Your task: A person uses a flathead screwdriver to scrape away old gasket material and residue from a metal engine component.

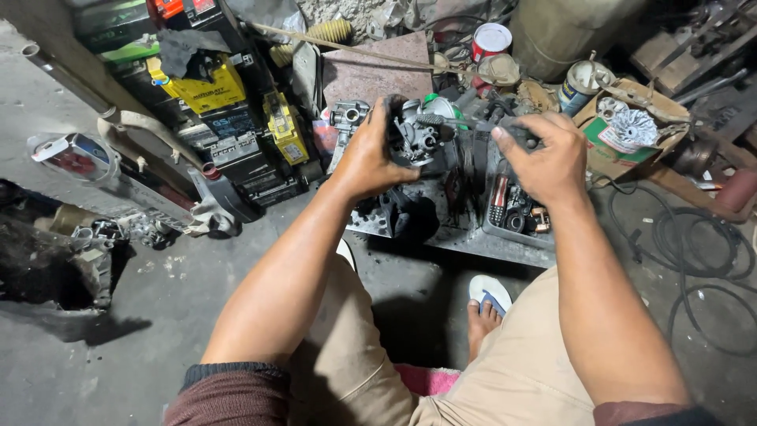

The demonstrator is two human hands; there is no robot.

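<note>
My left hand (372, 154) grips a small grey metal carburettor (419, 136) from its left side, holding it up above a cluttered tray. My right hand (544, 154) is closed around a dark tool handle (516, 132) whose thin shaft (461, 122) reaches left to the carburettor's top. Both forearms stretch forward over my knees in beige trousers. The tool's tip is hidden among the carburettor's parts.
A grey tray (505, 237) with screwdrivers and small parts lies under my hands. Several batteries (229, 134) are stacked at the left, tins (490, 39) and a cardboard box (623, 130) at the back right, black cables (694, 252) on the floor at right. My sandalled foot (487, 304) is below.
</note>
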